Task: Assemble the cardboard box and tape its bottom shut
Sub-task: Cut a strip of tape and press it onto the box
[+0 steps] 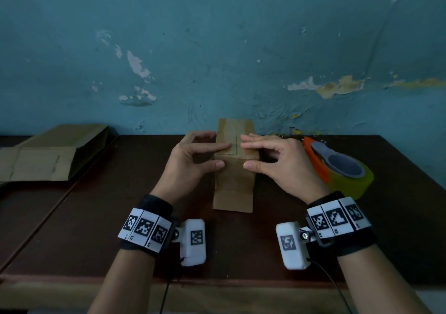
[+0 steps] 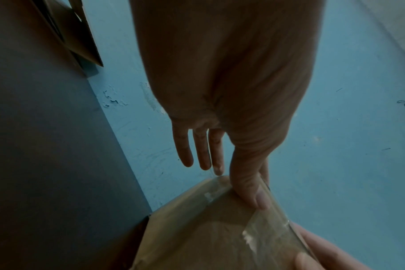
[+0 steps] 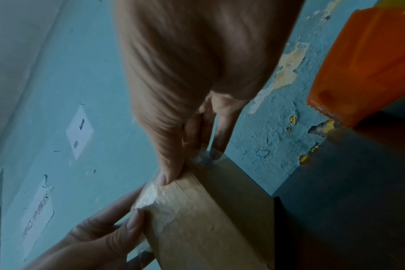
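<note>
A small brown cardboard box [image 1: 233, 183] stands upright on the dark table [image 1: 96, 217], with its closed flaps on top and a seam down the middle. Clear tape [image 3: 160, 202] runs over the top edge and down the near face. My left hand [image 1: 224, 155] lays its index finger across the top and presses its thumb [image 2: 250, 186] on the taped near face. My right hand [image 1: 246, 154] mirrors it, with fingers flat on the top and its thumb [image 3: 171, 164] at the edge. Neither hand holds a tool.
An orange tape dispenser [image 1: 337, 166] with a yellow-green roll lies to the right of the box, close to my right hand. Flattened cardboard [image 1: 48, 154] lies at the far left. A peeling blue wall [image 1: 217, 48] rises right behind the box.
</note>
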